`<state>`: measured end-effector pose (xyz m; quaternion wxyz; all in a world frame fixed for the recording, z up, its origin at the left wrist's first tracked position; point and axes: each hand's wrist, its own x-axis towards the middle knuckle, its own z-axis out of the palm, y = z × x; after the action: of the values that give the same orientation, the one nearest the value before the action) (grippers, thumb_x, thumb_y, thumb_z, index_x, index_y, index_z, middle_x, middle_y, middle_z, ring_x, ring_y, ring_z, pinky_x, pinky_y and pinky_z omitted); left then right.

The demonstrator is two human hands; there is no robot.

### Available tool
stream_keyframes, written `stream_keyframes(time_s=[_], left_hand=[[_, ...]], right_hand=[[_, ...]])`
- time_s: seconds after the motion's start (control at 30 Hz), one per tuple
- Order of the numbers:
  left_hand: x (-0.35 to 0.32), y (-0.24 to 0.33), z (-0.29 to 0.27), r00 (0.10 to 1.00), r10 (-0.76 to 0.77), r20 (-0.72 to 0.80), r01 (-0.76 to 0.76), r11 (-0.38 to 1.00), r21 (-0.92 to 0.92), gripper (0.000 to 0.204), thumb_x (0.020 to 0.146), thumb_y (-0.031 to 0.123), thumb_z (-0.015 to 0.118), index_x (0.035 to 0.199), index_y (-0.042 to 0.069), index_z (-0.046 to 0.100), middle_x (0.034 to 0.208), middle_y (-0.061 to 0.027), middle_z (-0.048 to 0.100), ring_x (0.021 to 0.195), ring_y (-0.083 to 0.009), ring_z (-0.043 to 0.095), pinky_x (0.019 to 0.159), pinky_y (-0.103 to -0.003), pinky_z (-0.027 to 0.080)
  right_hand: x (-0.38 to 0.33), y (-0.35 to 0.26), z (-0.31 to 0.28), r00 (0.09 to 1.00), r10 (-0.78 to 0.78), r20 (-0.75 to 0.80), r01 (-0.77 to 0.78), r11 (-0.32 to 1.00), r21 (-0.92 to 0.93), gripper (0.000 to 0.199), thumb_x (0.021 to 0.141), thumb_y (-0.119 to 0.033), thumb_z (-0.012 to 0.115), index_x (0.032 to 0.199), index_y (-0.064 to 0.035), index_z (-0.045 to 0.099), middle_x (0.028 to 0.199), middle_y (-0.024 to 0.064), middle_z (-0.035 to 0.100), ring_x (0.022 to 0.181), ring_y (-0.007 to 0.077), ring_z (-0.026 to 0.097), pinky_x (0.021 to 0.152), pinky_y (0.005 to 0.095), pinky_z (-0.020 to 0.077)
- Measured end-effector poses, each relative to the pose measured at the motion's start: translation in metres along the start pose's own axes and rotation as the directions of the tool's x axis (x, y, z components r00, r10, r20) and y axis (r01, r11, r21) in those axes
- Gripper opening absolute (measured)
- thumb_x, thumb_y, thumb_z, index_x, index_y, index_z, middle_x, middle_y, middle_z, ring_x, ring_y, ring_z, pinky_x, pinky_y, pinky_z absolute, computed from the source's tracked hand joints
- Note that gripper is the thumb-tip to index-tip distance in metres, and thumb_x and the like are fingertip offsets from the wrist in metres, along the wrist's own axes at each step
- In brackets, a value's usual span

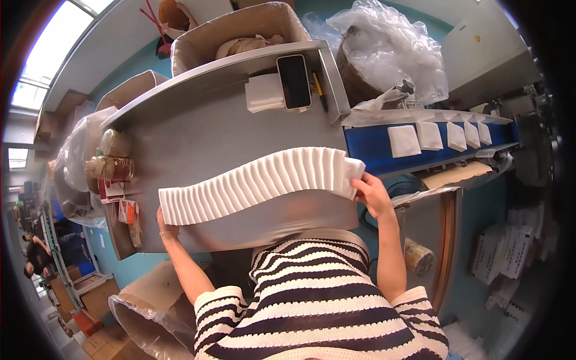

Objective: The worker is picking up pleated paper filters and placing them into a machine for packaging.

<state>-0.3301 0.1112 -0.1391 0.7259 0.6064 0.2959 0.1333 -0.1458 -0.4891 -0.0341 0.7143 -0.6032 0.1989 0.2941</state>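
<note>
We hold a long fanned row of white folded sheets (258, 183) along the table's (198, 135) near edge, left hand (163, 223) pressed to its left end, mostly hidden, right hand (371, 193) clasped on its right end. We judge the row mid-carry; shifting it needs even end pressure. A phone (294, 81) and smaller white stack (264, 93) sit at the far edge, jars (111, 168) at the left edge, a blue conveyor (372, 147) carrying white squares beyond the right corner.

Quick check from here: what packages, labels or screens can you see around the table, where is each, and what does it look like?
Phone: far table edge, flat, dark rectangular screen, pale rim.
Jar: left table edge, on its side, red-and-tan label.
Small packets: left edge below the jar, red and white.
White packages: floor at right, stacked, rectangular.
Cardboard box: beyond the table, open, brown.
</note>
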Motion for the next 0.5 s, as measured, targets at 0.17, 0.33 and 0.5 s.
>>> stream_keyframes(time_s=[0.17, 0.33, 0.5], left_hand=[[0.006, 0.004, 0.022, 0.988, -0.156, -0.024, 0.15, 0.977, -0.154, 0.027, 0.096, 0.014, 0.042, 0.108, -0.003, 0.061, 0.096, -0.0109, 0.068, 0.082, -0.0198, 0.067, 0.074, -0.031, 0.055], [0.0, 0.011, 0.03, 0.989, -0.147, -0.03, 0.14, 0.974, -0.18, 0.029, 0.096, 0.013, 0.04, 0.109, -0.003, 0.061, 0.101, -0.0123, 0.068, 0.089, -0.0224, 0.069, 0.078, -0.034, 0.058], [0.009, 0.0, 0.033, 0.987, -0.158, -0.023, 0.152, 0.974, -0.167, 0.019, 0.094, 0.01, 0.049, 0.104, 0.0, 0.063, 0.091, -0.009, 0.069, 0.075, -0.0184, 0.068, 0.067, -0.031, 0.058]], right_hand=[[0.014, 0.0, 0.011, 0.956, -0.173, -0.238, 0.181, 0.983, 0.011, 0.046, 0.092, -0.042, 0.063, 0.113, -0.0011, 0.058, 0.101, 0.0089, 0.064, 0.085, 0.0138, 0.063, 0.072, 0.0259, 0.0507], [0.008, 0.003, 0.022, 0.983, -0.178, 0.041, 0.181, 0.978, -0.104, 0.031, 0.094, -0.023, 0.061, 0.113, 0.0014, 0.059, 0.098, 0.0064, 0.065, 0.088, 0.0113, 0.059, 0.075, 0.025, 0.0473], [0.013, -0.001, 0.001, 0.943, -0.144, -0.299, 0.205, 0.961, 0.185, 0.028, 0.095, -0.029, 0.059, 0.106, -0.003, 0.057, 0.097, 0.0062, 0.065, 0.079, 0.016, 0.065, 0.065, 0.0236, 0.0527]])
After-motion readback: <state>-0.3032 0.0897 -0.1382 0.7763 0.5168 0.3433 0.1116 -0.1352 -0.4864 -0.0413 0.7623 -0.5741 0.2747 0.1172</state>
